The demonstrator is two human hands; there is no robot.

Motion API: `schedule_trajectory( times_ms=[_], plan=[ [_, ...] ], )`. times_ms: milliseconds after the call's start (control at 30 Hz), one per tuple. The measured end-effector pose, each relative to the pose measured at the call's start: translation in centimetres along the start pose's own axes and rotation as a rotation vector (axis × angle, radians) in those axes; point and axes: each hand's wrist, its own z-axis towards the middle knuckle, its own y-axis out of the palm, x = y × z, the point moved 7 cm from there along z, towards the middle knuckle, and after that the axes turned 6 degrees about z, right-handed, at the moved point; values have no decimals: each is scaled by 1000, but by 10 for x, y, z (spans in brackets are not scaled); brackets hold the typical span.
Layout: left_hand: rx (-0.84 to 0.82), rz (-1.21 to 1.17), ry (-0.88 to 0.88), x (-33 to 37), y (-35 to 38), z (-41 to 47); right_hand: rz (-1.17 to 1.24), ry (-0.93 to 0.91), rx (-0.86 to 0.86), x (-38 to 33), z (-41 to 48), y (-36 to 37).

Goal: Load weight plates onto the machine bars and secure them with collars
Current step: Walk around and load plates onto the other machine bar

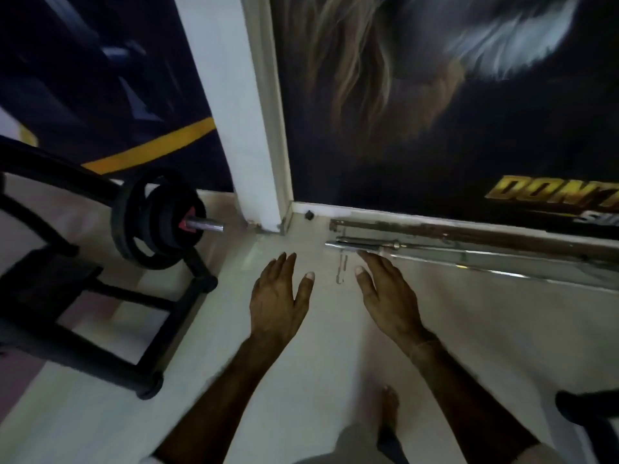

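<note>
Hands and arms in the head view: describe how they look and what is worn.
Both the left hand and the right hand are bare: no gloves, rings or watch show. The forearms are uncovered; pale sleeve edges appear only near the elbows. A thin band may cross the right wrist, but blur leaves that uncertain.
</note>
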Motion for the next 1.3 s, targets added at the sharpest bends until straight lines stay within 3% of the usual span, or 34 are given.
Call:
schedule_trajectory(
  times_ms=[233, 567, 867, 1100, 1300],
  plan=[
    [71, 43, -321, -15, 14, 101, 121, -199, -236, 4, 177, 46],
    [285, 7, -642, -87, -6, 202, 106, -528, -527, -86, 328, 148],
    [305, -60, -867, -200, 17, 297, 43, -569, -732, -113, 423, 269],
    [223, -13, -1053, -301, 76, 345, 27, -590, -953, -143, 481, 412],
    [416, -113, -1176, -419, 112, 365, 90, -660, -978, -159, 523, 557]
  ],
)
